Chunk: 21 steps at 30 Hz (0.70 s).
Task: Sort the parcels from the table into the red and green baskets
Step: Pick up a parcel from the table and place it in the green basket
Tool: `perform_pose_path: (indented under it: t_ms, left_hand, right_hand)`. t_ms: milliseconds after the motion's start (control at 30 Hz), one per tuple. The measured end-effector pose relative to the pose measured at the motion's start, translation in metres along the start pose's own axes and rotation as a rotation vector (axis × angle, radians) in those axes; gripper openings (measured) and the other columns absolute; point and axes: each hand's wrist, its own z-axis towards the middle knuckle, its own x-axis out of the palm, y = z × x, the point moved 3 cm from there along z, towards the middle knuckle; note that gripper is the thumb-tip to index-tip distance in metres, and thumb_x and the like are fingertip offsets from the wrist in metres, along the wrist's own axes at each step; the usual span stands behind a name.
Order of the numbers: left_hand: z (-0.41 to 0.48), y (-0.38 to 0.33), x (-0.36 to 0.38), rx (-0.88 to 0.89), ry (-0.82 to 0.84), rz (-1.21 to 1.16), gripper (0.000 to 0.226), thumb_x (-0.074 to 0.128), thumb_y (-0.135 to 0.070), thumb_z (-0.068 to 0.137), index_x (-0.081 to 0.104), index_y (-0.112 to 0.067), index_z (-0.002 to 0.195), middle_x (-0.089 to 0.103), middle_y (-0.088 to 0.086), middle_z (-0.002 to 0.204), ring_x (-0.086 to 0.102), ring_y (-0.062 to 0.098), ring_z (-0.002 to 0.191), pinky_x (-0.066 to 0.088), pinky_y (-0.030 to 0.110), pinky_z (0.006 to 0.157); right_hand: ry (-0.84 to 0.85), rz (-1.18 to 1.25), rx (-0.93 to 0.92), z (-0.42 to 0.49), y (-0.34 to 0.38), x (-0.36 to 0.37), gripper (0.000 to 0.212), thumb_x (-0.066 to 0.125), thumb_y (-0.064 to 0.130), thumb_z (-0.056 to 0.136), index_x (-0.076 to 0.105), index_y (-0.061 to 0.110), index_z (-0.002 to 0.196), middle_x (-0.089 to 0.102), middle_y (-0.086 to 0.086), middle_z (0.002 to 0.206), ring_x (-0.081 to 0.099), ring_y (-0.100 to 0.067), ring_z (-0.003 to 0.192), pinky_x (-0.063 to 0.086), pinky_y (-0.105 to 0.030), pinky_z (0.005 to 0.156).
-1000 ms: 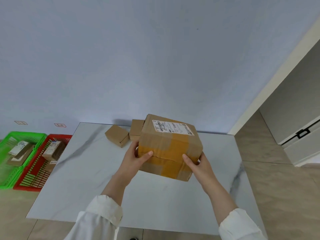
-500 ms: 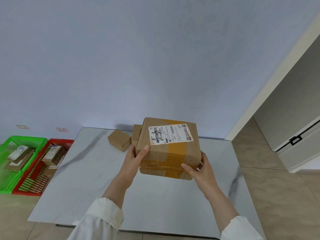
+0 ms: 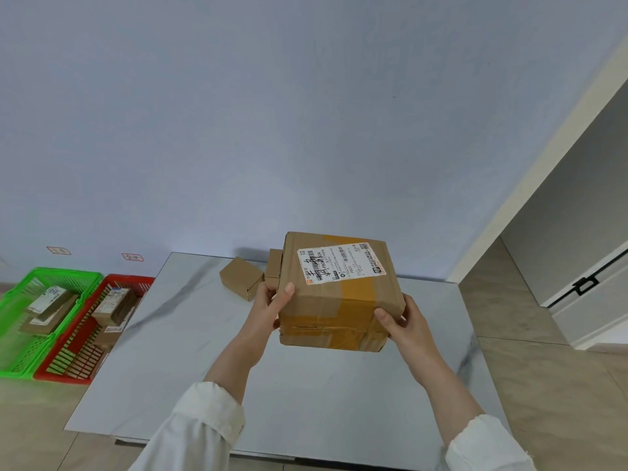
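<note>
We hold the large box [image 3: 334, 294] above the table [image 3: 190, 351], label side facing us; our left hand [image 3: 270, 302] grips its left edge, thumb on top; our right hand [image 3: 406, 326] clasps its lower right corner; two small boxes [image 3: 242, 278] lie behind it; the red basket [image 3: 76, 367] and green basket [image 3: 15, 363] sit left of the table, each holding parcels.

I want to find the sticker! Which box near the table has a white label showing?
The big box held up in both hands: its white label faces up. The small box and the one half hidden behind the big box show only plain cardboard.
</note>
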Motion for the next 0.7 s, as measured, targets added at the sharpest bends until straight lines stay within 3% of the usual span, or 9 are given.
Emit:
perform_pose_path:
  t_ms: [100, 200, 300, 367, 433, 500, 600, 633, 700]
  left_hand:
    - [0.0, 0.0, 0.002, -0.037, -0.007, 0.038, 0.056, 0.053, -0.053, 0.076, 0.035, -0.022, 0.119, 0.049, -0.001, 0.122, 0.054, 0.016, 0.109, 0.045, 0.038, 0.097]
    - [0.005, 0.003, -0.004, -0.045, -0.153, 0.031, 0.056, 0.054, -0.048, 0.086, 0.03, -0.025, 0.131, 0.046, 0.002, 0.132, 0.049, 0.022, 0.117, 0.043, 0.036, 0.094]
    - [0.013, 0.009, -0.017, -0.07, -0.271, 0.007, 0.072, 0.054, -0.047, 0.088, 0.024, -0.02, 0.147, 0.04, 0.007, 0.143, 0.043, 0.028, 0.129, 0.039, 0.044, 0.105]
    - [0.014, 0.01, -0.02, -0.076, -0.266, -0.024, 0.074, 0.056, -0.047, 0.087, 0.024, -0.02, 0.147, 0.039, 0.008, 0.146, 0.041, 0.029, 0.131, 0.035, 0.049, 0.109]
    - [0.016, 0.01, -0.021, -0.09, -0.237, -0.067, 0.076, 0.06, -0.048, 0.083, 0.028, -0.02, 0.145, 0.042, 0.008, 0.143, 0.042, 0.029, 0.13, 0.035, 0.05, 0.11]
    - [0.016, 0.007, -0.023, -0.104, -0.234, -0.101, 0.073, 0.06, -0.048, 0.079, 0.035, -0.018, 0.141, 0.047, 0.007, 0.138, 0.046, 0.027, 0.126, 0.037, 0.048, 0.108]
    - [0.019, 0.006, -0.027, -0.125, -0.21, -0.13, 0.069, 0.059, -0.045, 0.077, 0.04, -0.014, 0.136, 0.052, 0.01, 0.132, 0.051, 0.026, 0.12, 0.041, 0.045, 0.106]
    - [0.021, 0.005, -0.026, -0.121, -0.192, -0.135, 0.068, 0.059, -0.045, 0.077, 0.041, -0.014, 0.135, 0.053, 0.009, 0.131, 0.052, 0.026, 0.119, 0.042, 0.044, 0.106]
    - [0.023, 0.002, -0.024, -0.109, -0.168, -0.135, 0.07, 0.058, -0.049, 0.071, 0.045, -0.015, 0.131, 0.056, 0.007, 0.127, 0.053, 0.024, 0.117, 0.043, 0.041, 0.105]
  right_hand:
    - [0.022, -0.042, 0.011, -0.001, 0.001, 0.002, 0.068, 0.062, 0.045, 0.074, 0.038, 0.023, 0.133, 0.05, 0.0, 0.13, 0.051, -0.021, 0.119, 0.046, -0.044, 0.1]
    - [0.059, -0.117, -0.009, -0.003, 0.003, 0.007, 0.07, 0.051, 0.057, 0.071, 0.04, 0.026, 0.133, 0.049, 0.003, 0.134, 0.05, -0.019, 0.121, 0.046, -0.045, 0.101]
    - [0.026, -0.056, -0.02, 0.0, 0.004, 0.007, 0.046, 0.035, 0.054, 0.082, 0.051, 0.025, 0.114, 0.055, 0.004, 0.124, 0.055, -0.017, 0.113, 0.048, -0.034, 0.095]
    - [-0.077, -0.04, -0.055, 0.006, 0.005, 0.005, 0.025, 0.041, 0.044, 0.091, 0.055, 0.025, 0.1, 0.062, 0.006, 0.11, 0.059, -0.019, 0.107, 0.05, -0.032, 0.09]
    - [-0.181, -0.053, -0.097, 0.011, 0.007, 0.002, 0.012, 0.053, 0.032, 0.091, 0.055, 0.023, 0.099, 0.062, 0.004, 0.106, 0.058, -0.021, 0.108, 0.049, -0.03, 0.087]
    - [-0.19, -0.039, -0.098, 0.013, 0.01, 0.0, 0.038, 0.062, 0.026, 0.087, 0.047, 0.022, 0.121, 0.052, 0.004, 0.122, 0.049, -0.015, 0.118, 0.042, -0.025, 0.091]
    - [-0.021, -0.037, -0.067, 0.02, 0.014, -0.004, 0.086, 0.066, 0.026, 0.082, 0.013, 0.029, 0.149, 0.029, 0.012, 0.142, 0.025, -0.004, 0.134, 0.026, -0.029, 0.11]
    - [0.041, -0.03, -0.064, 0.021, 0.015, -0.005, 0.088, 0.066, 0.025, 0.082, 0.01, 0.03, 0.149, 0.029, 0.011, 0.144, 0.024, -0.005, 0.136, 0.024, -0.03, 0.111]
    - [0.079, 0.004, -0.063, 0.022, 0.017, -0.005, 0.076, 0.065, 0.02, 0.083, 0.023, 0.026, 0.146, 0.038, 0.005, 0.141, 0.033, -0.012, 0.134, 0.029, -0.027, 0.106]
